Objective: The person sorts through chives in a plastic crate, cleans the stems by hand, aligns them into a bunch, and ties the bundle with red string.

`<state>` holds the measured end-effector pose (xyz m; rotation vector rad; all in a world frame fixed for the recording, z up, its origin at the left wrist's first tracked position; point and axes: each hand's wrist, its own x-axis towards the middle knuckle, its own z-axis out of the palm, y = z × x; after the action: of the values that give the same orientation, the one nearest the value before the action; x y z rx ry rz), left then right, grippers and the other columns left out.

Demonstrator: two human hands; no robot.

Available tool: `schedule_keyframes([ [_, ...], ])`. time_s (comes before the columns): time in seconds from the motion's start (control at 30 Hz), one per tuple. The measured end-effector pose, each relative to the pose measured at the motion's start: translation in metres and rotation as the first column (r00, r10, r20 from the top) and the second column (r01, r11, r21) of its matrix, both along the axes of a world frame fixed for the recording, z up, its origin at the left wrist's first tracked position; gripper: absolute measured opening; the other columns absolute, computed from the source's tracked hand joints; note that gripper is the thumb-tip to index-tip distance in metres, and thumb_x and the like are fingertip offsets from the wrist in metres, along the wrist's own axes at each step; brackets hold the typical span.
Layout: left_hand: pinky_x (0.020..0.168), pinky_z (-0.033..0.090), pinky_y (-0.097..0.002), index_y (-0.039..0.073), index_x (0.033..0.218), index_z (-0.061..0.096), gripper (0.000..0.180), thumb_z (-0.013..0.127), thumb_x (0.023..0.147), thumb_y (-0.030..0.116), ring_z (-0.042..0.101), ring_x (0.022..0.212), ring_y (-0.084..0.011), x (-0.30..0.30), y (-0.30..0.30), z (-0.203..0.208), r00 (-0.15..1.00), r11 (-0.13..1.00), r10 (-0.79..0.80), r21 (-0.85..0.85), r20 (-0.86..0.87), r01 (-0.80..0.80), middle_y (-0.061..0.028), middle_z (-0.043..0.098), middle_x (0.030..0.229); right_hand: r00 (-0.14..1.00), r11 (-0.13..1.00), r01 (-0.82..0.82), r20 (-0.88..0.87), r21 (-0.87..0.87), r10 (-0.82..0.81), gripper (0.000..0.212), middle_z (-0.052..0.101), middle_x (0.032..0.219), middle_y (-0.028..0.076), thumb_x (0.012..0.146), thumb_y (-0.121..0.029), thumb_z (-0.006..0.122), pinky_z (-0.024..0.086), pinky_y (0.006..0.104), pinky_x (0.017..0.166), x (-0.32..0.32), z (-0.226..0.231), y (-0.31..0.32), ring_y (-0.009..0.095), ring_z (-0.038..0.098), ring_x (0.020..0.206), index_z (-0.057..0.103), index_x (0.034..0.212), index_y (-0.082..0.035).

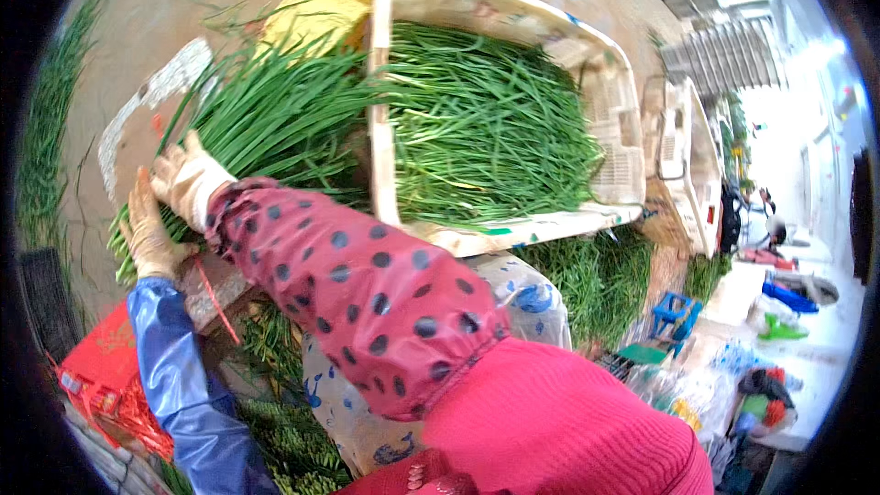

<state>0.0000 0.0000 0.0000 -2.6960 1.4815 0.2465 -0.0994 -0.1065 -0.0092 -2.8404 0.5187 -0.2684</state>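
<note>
A thick bundle of long green chives (275, 110) lies across a worn board (151, 96), its leaf tips reaching a white crate. My left hand (147, 231), in a beige glove below a shiny blue sleeve, grips the cut end of the bundle. My right hand (188, 179), gloved as well and sleeved in red cloth with dark dots, clasps the same bundle just above the left hand. A thin red string (216, 301) hangs down beside my left wrist.
The white plastic crate (380, 128) is heaped with more chives. A second white crate (686, 160) stands to the right. Yellow bags (312, 9) lie behind the bundle, red packaging (110, 376) at lower left, more greens (596, 275) below the crate, and a blue stool (674, 313) at right.
</note>
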Motion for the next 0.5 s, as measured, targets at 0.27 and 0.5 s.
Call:
schedule_keyframes([
  [0.27,0.113,0.021,-0.0514,0.027,0.151,0.003,0.148,0.095,0.035,0.019,0.030,0.138,-0.0263,-0.016,0.012,0.003,0.992,0.973,0.104,0.201,0.069,-0.116,-0.0063,0.032,0.149,0.869,0.958,0.032,-0.481,0.286,0.115,0.056,0.058,0.122,0.015,0.076,-0.021,0.067,0.044,0.0425,0.099,-0.163,0.094,-0.079,0.030,0.055,0.116,0.050,0.128,-0.006],
  [0.5,0.113,0.020,-0.0507,0.024,0.151,0.003,0.152,0.096,0.031,0.021,0.031,0.136,-0.0274,-0.028,-0.009,0.007,0.995,0.970,0.094,0.223,0.037,-0.100,-0.0062,0.034,0.146,0.878,0.888,0.449,-0.234,0.100,-0.418,0.067,0.055,0.126,0.020,0.065,-0.017,0.076,0.042,0.0375,0.102,-0.392,0.064,-0.132,0.034,0.052,0.118,0.051,0.126,-0.002],
])
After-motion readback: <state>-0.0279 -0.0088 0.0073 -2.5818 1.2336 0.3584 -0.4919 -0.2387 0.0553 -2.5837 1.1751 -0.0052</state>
